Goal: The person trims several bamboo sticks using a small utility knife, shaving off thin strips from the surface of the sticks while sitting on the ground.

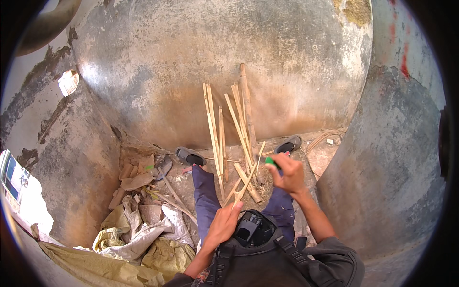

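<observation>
My left hand (pixel 224 221) is closed around the lower end of a pale bamboo strip (pixel 250 176). The strip slants up and away to the right, with a split or fork just above my fingers. Off to the right, my right hand (pixel 289 173) grips a green-handled tool (pixel 270 161). A short dark part, perhaps a blade, points left from the handle, close to the strip's far end; whether the two touch I cannot tell. Beyond my hands, several bamboo strips (pixel 213 125) and a thicker bamboo pole (pixel 245 98) lean against the curved wall.
A short bamboo piece (pixel 248 183) lies between my legs, near my dark shoes (pixel 190 156). Crumpled sacks (pixel 138 239) and scraps of cardboard (pixel 136 181) cover the floor at left. Large rounded grey walls (pixel 387 162) stand close on both sides, and coiled strips (pixel 321 138) lie at far right.
</observation>
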Demonstrator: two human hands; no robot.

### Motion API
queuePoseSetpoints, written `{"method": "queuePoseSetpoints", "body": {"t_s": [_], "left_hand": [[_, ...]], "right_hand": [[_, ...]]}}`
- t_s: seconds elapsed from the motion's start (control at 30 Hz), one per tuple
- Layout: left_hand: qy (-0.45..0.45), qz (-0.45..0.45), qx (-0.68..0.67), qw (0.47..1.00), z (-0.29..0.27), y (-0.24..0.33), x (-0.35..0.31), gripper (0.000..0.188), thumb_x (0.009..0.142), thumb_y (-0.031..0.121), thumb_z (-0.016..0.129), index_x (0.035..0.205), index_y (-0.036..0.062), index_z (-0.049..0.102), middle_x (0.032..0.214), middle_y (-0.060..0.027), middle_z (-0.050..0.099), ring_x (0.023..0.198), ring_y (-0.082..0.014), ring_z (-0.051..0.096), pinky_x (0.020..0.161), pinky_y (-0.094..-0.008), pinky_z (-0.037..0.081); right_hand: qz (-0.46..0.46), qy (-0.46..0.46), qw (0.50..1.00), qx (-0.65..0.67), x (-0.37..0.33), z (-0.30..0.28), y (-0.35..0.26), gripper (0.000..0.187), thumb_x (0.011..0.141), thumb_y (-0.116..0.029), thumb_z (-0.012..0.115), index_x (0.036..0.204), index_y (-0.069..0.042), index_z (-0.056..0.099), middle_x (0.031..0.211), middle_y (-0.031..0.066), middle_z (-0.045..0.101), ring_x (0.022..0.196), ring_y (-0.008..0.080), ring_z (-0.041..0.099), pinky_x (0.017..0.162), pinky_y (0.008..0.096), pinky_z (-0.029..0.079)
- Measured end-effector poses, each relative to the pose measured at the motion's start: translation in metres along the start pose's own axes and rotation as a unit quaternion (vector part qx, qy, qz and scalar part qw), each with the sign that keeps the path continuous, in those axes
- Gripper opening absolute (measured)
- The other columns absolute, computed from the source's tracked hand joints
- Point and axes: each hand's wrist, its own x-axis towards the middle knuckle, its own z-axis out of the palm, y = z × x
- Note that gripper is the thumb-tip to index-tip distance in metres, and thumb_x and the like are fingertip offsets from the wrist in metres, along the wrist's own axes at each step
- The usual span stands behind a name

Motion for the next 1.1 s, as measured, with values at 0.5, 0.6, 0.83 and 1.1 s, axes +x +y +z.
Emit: {"method": "queuePoseSetpoints", "body": {"t_s": [0.5,0.6,0.83,1.1], "left_hand": [[-0.029,-0.047,-0.039,0.998,-0.006,-0.013,-0.01,0.054,0.117,0.043,0.044,0.099,-0.0057,0.058,0.079,-0.0264,0.058,0.077,-0.0465,0.055,0.077,-0.0501,0.046],[0.019,0.005,-0.01,1.0,-0.002,-0.019,-0.001,0.05,0.117,0.042,0.045,0.104,-0.0052,0.059,0.082,-0.0293,0.061,0.084,-0.0522,0.061,0.078,-0.0511,0.046],[0.057,0.05,-0.023,0.997,0.01,-0.017,0.01,0.048,0.118,0.042,0.039,0.1,0.0003,0.056,0.068,-0.0119,0.053,0.063,-0.0292,0.053,0.064,-0.0443,0.041],[0.061,0.04,0.005,0.997,0.008,0.012,0.005,0.039,0.116,0.035,0.047,0.11,-0.0024,0.054,0.089,-0.0358,0.064,0.093,-0.0593,0.062,0.076,-0.0608,0.044]], "right_hand": [[0.161,0.088,0.982,-0.047,0.023,-0.034,0.062,0.024,0.107,-0.026,0.067,0.106,-0.002,0.074,0.094,0.0189,0.076,0.078,0.0376,0.074,0.068,0.0431,0.056],[0.104,0.085,0.991,-0.01,0.013,-0.026,0.042,0.026,0.107,-0.027,0.068,0.105,-0.002,0.074,0.091,0.0186,0.075,0.077,0.0356,0.075,0.067,0.042,0.056],[0.003,-0.039,0.998,0.047,-0.021,-0.002,-0.027,0.023,0.102,-0.03,0.075,0.106,-0.007,0.075,0.089,0.0102,0.073,0.072,0.0296,0.074,0.061,0.0392,0.056],[-0.024,-0.076,0.995,0.061,-0.027,0.005,-0.042,0.024,0.098,-0.03,0.079,0.106,-0.009,0.075,0.087,0.0066,0.07,0.07,0.0286,0.073,0.059,0.0403,0.055]]}}
